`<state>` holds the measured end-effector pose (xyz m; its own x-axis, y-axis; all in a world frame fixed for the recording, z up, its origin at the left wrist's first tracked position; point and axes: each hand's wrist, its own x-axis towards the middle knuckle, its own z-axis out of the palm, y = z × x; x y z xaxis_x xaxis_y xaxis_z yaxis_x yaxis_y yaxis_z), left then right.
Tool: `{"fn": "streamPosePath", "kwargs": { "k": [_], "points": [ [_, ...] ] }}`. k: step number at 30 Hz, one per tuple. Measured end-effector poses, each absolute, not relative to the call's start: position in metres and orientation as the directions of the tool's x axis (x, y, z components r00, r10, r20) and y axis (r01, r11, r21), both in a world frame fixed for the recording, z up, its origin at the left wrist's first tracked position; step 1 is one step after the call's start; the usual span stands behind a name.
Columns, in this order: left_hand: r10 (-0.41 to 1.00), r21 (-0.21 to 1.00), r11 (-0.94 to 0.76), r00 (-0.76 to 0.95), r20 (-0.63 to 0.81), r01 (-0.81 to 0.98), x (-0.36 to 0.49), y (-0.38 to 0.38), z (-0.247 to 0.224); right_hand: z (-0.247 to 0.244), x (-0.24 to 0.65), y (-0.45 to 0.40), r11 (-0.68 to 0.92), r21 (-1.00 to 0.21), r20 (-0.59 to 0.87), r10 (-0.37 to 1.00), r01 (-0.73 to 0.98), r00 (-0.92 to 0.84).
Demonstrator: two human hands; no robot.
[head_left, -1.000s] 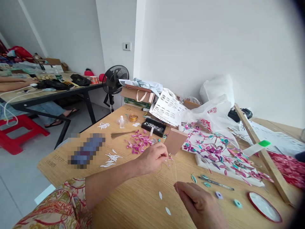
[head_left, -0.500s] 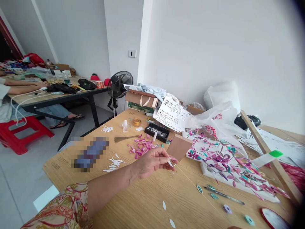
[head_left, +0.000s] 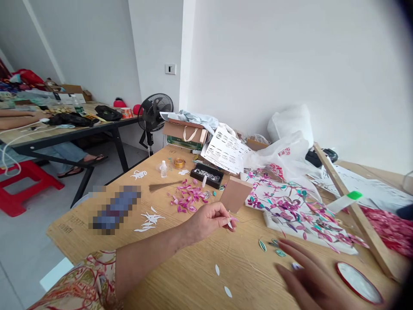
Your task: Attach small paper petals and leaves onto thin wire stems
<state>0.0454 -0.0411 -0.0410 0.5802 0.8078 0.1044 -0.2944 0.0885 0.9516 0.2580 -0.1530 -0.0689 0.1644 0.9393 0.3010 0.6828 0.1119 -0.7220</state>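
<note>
My left hand (head_left: 208,221) is closed in a pinch over the middle of the table. A small pink petal (head_left: 233,219) with a white leaf-shaped piece (head_left: 229,224) sticks out at its fingertips. Blurred by motion, my right hand (head_left: 311,277) is at the lower right with thumb and fingers apart. Nothing shows between them. Just beyond its fingertips lie green leaf pieces (head_left: 262,245), and a purple spool (head_left: 297,266) is partly covered by the hand. Two white leaf shapes (head_left: 228,292) lie nearer me.
Pink petals (head_left: 189,196) and white slips (head_left: 149,220) lie left of a brown board (head_left: 235,194). A black tray (head_left: 206,175) is behind. Pink flower stems (head_left: 297,206), a wooden bar (head_left: 351,204) and a red-rimmed round dish (head_left: 359,282) are on the right. A co-worker sits at another table.
My right hand has come into view from the bottom edge and now covers part of the spools and pen. My left hand keeps its pinch. The view has shifted slightly right.
</note>
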Motion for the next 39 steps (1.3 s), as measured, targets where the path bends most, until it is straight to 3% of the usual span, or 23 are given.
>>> {"fn": "streamPosePath", "kwargs": {
  "k": [3, 4, 7, 11, 14, 18, 21, 24, 27, 29, 31, 35, 39],
  "points": [
    [0.800, 0.961, 0.062, 0.589, 0.114, -0.270, 0.046, -0.045, -0.039, -0.064, 0.211, -0.125, 0.012, -0.925, 0.069, 0.988, 0.380, 0.137],
    [0.803, 0.964, 0.054, 0.585, 0.113, -0.261, 0.045, -0.046, -0.039, -0.063, 0.199, -0.118, 0.031, -0.958, 0.062, 0.993, 0.284, 0.100],
    [0.817, 0.971, 0.069, 0.571, 0.078, -0.231, 0.043, -0.045, -0.040, -0.062, 0.181, -0.111, 0.073, -0.950, 0.105, 0.990, 0.305, 0.090],
    [0.825, 0.983, 0.069, 0.563, 0.040, -0.172, 0.043, -0.044, -0.044, -0.062, 0.182, -0.120, 0.185, -0.743, 0.311, 0.947, 0.643, 0.087],
    [0.821, 0.993, -0.117, 0.563, 0.094, 0.005, 0.045, -0.043, -0.046, -0.058, 0.183, -0.126, 0.257, -0.571, 0.390, 0.921, 0.779, -0.018],
    [0.730, 0.791, -0.533, 0.636, 0.252, 0.299, 0.043, -0.043, -0.046, -0.041, 0.189, -0.128, 0.326, -0.399, 0.356, 0.916, 0.857, -0.183],
    [0.605, 0.687, -0.668, 0.746, 0.277, 0.287, 0.041, -0.045, -0.042, -0.019, 0.205, -0.123, 0.361, -0.348, 0.331, 0.911, 0.865, -0.247],
    [0.541, 0.816, -0.555, 0.815, 0.206, 0.162, 0.039, -0.047, -0.036, -0.006, 0.222, -0.109, 0.327, -0.449, 0.291, 0.933, 0.832, -0.209],
    [0.599, 0.989, -0.144, 0.795, 0.098, -0.013, 0.041, -0.050, -0.033, -0.019, 0.227, -0.094, 0.212, -0.717, 0.199, 0.975, 0.664, -0.097],
    [0.662, 0.993, 0.048, 0.748, 0.052, -0.112, 0.043, -0.050, -0.034, -0.040, 0.220, -0.090, 0.140, -0.862, 0.139, 0.990, 0.487, -0.039],
    [0.720, 0.987, 0.076, 0.692, 0.046, -0.144, 0.045, -0.048, -0.038, -0.061, 0.208, -0.093, 0.087, -0.912, 0.096, 0.995, 0.401, 0.003],
    [0.804, 0.986, -0.154, 0.588, 0.089, 0.061, 0.047, -0.043, -0.047, -0.077, 0.183, -0.115, 0.097, -0.833, 0.149, 0.987, 0.545, 0.053],
    [0.725, 0.786, -0.537, 0.644, 0.243, 0.308, 0.045, -0.044, -0.048, -0.051, 0.184, -0.129, 0.225, -0.655, 0.301, 0.953, 0.721, -0.023]
  ]
}}
